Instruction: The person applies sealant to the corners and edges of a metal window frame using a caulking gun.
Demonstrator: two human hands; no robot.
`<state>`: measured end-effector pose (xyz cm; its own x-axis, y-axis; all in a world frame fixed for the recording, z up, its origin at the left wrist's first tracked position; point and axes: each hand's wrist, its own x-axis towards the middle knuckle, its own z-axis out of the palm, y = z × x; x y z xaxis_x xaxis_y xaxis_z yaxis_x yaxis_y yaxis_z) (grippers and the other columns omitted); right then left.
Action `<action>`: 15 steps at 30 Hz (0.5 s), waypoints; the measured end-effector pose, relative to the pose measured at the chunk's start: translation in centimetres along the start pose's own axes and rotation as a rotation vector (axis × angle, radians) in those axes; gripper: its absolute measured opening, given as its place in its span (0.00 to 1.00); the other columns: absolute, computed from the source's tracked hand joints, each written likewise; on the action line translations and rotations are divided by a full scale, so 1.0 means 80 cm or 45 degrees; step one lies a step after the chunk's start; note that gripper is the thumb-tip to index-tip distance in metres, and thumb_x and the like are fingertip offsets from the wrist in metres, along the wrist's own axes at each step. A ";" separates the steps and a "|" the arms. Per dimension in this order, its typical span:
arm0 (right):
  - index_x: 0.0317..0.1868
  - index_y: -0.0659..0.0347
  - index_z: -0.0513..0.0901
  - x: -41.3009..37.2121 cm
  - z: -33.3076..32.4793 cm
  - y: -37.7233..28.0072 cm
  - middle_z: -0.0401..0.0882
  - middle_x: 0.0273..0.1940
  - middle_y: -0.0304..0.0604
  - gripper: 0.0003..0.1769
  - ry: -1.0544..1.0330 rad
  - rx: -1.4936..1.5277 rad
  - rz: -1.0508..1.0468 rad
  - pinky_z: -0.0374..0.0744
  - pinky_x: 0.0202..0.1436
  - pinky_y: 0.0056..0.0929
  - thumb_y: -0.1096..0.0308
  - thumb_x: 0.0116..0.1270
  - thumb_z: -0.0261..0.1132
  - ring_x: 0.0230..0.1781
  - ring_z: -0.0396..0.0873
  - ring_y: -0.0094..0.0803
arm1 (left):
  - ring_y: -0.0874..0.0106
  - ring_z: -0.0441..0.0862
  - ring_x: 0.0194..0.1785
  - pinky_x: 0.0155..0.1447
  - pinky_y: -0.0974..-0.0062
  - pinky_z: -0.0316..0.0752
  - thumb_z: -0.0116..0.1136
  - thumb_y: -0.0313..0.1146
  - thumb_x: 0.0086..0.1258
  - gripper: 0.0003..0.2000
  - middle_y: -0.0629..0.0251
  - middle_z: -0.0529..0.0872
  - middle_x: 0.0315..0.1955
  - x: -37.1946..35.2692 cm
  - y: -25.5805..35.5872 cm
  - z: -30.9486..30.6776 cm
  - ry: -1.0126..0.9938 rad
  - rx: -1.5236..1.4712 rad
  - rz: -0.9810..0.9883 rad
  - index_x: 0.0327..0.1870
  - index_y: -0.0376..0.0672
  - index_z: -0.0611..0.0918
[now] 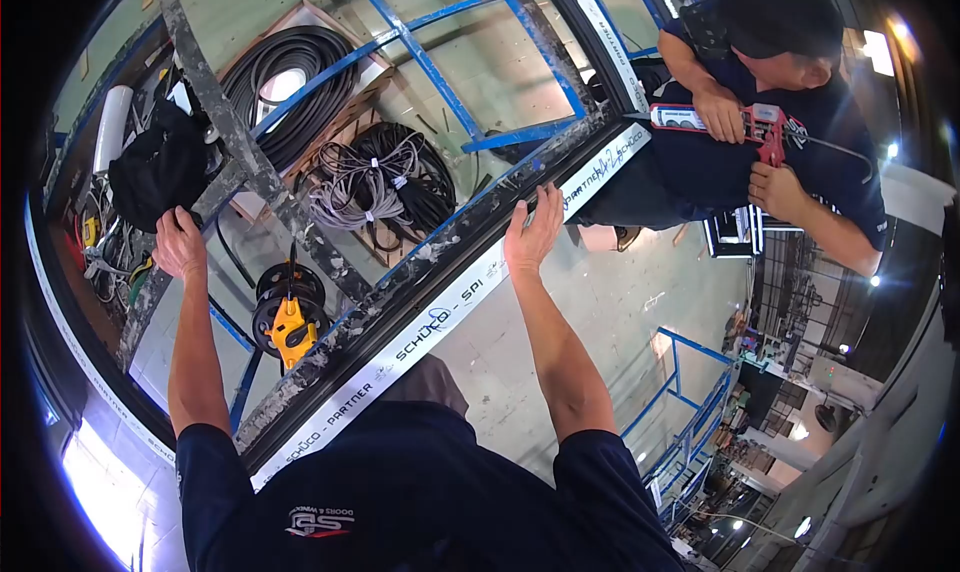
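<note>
My left hand [181,244] is at the lower edge of a bunched black cloth [158,167], its fingertips closed on the fabric. The cloth lies over cables and tools at the left. My right hand [535,230] lies on a long black frame profile [470,230], fingers stretched out across it and thumb apart. White protective tape [425,334] printed with lettering runs along the profile's near side. The profile rests on a paint-spattered blue metal stand [395,282].
Below the stand are a black hose coil [300,62], bundled cables [375,187] and a yellow-and-black reel [292,322]. At upper right a co-worker [770,82] holds a red caulking gun [765,132] by the frame's corner. A blue rack [690,402] stands at lower right.
</note>
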<state>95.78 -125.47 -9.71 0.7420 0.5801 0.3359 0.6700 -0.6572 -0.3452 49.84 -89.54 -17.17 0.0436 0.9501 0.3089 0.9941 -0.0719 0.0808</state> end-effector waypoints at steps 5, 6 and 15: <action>0.62 0.67 0.76 -0.001 0.000 0.003 0.70 0.69 0.56 0.24 0.109 0.079 -0.030 0.60 0.76 0.51 0.64 0.68 0.62 0.72 0.64 0.56 | 0.57 0.84 0.47 0.45 0.52 0.76 0.47 0.52 0.77 0.19 0.65 0.87 0.48 -0.002 -0.002 -0.006 0.073 -0.071 0.070 0.51 0.49 0.84; 0.61 0.66 0.77 -0.003 0.001 0.004 0.71 0.68 0.56 0.24 0.133 0.081 -0.014 0.61 0.75 0.51 0.65 0.67 0.64 0.72 0.65 0.55 | 0.56 0.85 0.50 0.48 0.53 0.77 0.47 0.52 0.77 0.20 0.65 0.87 0.52 -0.003 0.004 -0.011 0.022 0.000 -0.012 0.52 0.49 0.84; 0.61 0.66 0.78 -0.008 0.004 0.041 0.74 0.65 0.57 0.32 0.088 0.776 0.258 0.69 0.71 0.44 0.52 0.64 0.71 0.67 0.71 0.53 | 0.51 0.77 0.63 0.68 0.59 0.69 0.52 0.61 0.75 0.35 0.45 0.80 0.59 0.034 -0.056 0.021 -0.393 -0.656 0.171 0.64 0.33 0.77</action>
<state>97.52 -127.84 -11.37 0.8657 0.4276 0.2600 0.4230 -0.3475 -0.8369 45.63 -86.17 -18.26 0.2685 0.9610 0.0661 0.8055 -0.2616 0.5318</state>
